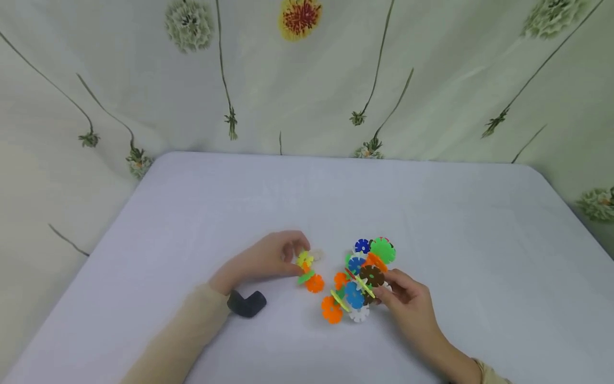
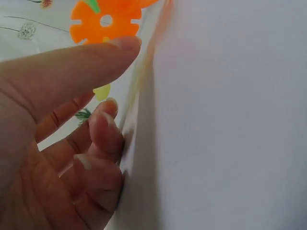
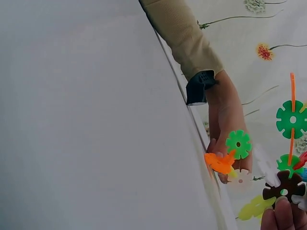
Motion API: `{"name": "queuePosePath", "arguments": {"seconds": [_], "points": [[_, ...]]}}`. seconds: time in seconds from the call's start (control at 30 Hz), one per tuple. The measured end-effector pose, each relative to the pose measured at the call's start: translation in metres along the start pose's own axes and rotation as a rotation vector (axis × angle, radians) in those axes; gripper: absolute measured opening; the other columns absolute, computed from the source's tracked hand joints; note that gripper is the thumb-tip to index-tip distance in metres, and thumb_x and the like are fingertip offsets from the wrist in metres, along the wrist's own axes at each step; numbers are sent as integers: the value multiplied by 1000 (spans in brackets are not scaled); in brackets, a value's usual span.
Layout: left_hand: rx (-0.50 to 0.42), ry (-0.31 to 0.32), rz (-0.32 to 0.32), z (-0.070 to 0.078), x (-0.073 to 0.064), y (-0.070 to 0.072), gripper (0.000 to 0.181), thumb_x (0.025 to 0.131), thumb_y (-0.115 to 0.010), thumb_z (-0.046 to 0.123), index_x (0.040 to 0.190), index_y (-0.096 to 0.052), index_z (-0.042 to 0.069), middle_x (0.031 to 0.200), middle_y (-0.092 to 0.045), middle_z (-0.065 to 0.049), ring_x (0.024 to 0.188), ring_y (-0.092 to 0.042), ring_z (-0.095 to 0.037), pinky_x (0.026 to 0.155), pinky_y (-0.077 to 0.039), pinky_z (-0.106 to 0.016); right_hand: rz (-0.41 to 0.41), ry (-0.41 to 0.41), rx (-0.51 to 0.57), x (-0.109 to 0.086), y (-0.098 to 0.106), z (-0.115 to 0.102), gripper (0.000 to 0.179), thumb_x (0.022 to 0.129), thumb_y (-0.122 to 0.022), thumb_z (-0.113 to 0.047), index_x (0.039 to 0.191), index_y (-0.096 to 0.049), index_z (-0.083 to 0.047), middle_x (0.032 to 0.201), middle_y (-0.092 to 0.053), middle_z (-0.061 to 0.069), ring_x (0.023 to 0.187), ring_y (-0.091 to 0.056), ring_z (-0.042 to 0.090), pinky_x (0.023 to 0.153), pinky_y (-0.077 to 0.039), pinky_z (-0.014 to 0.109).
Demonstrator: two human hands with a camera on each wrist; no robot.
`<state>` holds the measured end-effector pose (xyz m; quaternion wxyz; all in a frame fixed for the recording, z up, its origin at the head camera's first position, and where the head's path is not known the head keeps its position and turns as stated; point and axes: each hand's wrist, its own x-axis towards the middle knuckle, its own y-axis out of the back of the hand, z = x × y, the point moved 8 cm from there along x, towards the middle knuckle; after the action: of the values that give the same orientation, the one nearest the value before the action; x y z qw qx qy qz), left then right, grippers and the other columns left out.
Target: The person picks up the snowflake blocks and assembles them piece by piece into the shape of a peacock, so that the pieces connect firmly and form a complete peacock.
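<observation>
My left hand (image 1: 275, 257) pinches a small chain of interlocking snowflake discs between thumb and fingers, close over the table. An orange disc (image 1: 314, 284), a green disc (image 1: 307, 277), a yellow disc (image 1: 304, 259) and a pale disc (image 3: 240, 180) belong to it. In the left wrist view the thumb lies against an orange disc (image 2: 106, 28). My right hand (image 1: 413, 305) grips the right side of a larger joined cluster, its fingertips at a brown disc (image 1: 371, 276). That cluster also carries blue (image 1: 354, 295), bright green (image 1: 382, 250), orange, white, yellow and red discs.
The white table (image 1: 455, 224) extends around both hands, its far edge meeting a flower-patterned cloth (image 1: 307, 96). A dark angled device (image 1: 247, 304) sits by the left cuff. A beige sleeve (image 1: 179, 341) covers the left forearm.
</observation>
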<state>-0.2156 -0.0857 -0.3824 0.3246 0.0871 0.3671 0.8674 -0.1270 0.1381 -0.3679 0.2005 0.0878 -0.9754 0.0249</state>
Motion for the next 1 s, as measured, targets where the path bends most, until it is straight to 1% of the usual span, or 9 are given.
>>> {"name": "queuePosePath", "arguments": {"seconds": [0.13, 0.2, 0.3, 0.4, 0.53, 0.67, 0.73, 0.9, 1.0], "points": [[42, -12, 49, 2, -5, 10, 38, 73, -81, 19, 103, -57, 24, 91, -54, 9, 78, -50, -13, 65, -46, -29, -54, 35, 31, 5, -4, -2, 29, 81, -56, 21, 104, -63, 5, 92, -62, 8, 72, -62, 16, 62, -55, 30], [50, -44, 62, 6, -8, 14, 39, 72, -82, 21, 102, -57, 24, 92, -52, 10, 80, -48, -13, 66, -45, -29, -88, 43, 24, 8, -4, -2, 29, 82, -57, 20, 105, -63, 5, 94, -62, 8, 76, -63, 16, 63, -55, 31], [32, -114, 73, 17, -13, 19, 39, 71, -83, 22, 101, -58, 22, 96, -52, 10, 86, -49, -13, 68, -46, -29, -136, 49, -31, 14, -1, -2, 27, 83, -59, 16, 107, -62, 6, 96, -62, 7, 81, -63, 16, 65, -55, 32], [-1, -165, 67, 27, -17, 21, 38, 73, -82, 20, 102, -58, 20, 100, -53, 11, 92, -50, -12, 76, -47, -30, -189, 56, -115, 21, 3, 0, 26, 83, -61, 14, 108, -63, 7, 95, -62, 7, 81, -62, 16, 64, -55, 30], [-41, -137, 24, 31, -19, 15, 37, 77, -78, 15, 106, -57, 21, 105, -55, 15, 100, -51, -7, 87, -45, -30, -293, 48, -202, 30, -1, 4, 25, 81, -65, 11, 105, -65, 5, 94, -64, 4, 79, -61, 16, 65, -55, 30], [-70, -103, -34, 33, -21, 4, 33, 81, -73, 12, 108, -57, 23, 106, -57, 19, 103, -53, -4, 91, -44, -30, -387, 54, -295, 34, -9, 6, 23, 80, -70, 4, 102, -68, -1, 91, -65, 0, 80, -58, 15, 66, -54, 30], [-69, -121, -41, 37, -21, 2, 30, 83, -71, 11, 107, -57, 23, 105, -59, 19, 101, -55, -4, 90, -45, -30, -405, 62, -330, 35, -10, 5, 22, 79, -71, 3, 101, -68, -2, 90, -65, -2, 81, -59, 14, 65, -54, 30], [-75, -180, 10, 46, -20, 5, 24, 84, -69, 5, 101, -60, 19, 94, -63, 14, 89, -60, -6, 82, -50, -29, -368, 78, -356, 35, -6, 3, 25, 77, -72, 6, 100, -68, -1, 89, -64, -1, 80, -59, 14, 65, -54, 29], [-90, -170, 30, 48, -20, 6, 20, 83, -70, 5, 98, -62, 16, 89, -64, 12, 82, -61, -5, 78, -51, -29, -354, 90, -357, 34, -4, 5, 26, 75, -72, 9, 99, -67, 1, 88, -64, 0, 79, -58, 14, 64, -54, 28]]}}
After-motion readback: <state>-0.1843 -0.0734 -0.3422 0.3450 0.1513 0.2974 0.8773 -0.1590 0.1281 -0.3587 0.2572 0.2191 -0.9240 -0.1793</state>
